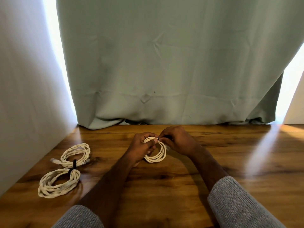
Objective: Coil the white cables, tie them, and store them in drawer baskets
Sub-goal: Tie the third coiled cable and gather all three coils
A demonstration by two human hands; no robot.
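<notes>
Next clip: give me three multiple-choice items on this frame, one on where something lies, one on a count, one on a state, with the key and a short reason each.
1. Where do the two finished coils lie on the table?
A. At its left side
B. At its right side
C. Under the curtain

2. How many coils of white cable are in view?
A. Two
B. Three
C. Five

3. What state is the coil in hand in?
A. Lying untouched
B. Held by both hands
C. Uncoiled flat

Key:
1 A: the far tied coil and the near tied coil lie at the left, each with a dark tie.
2 B: those two plus the held one.
3 B: the left hand grips its loops and the right hand pinches a black tie at its top.
</notes>
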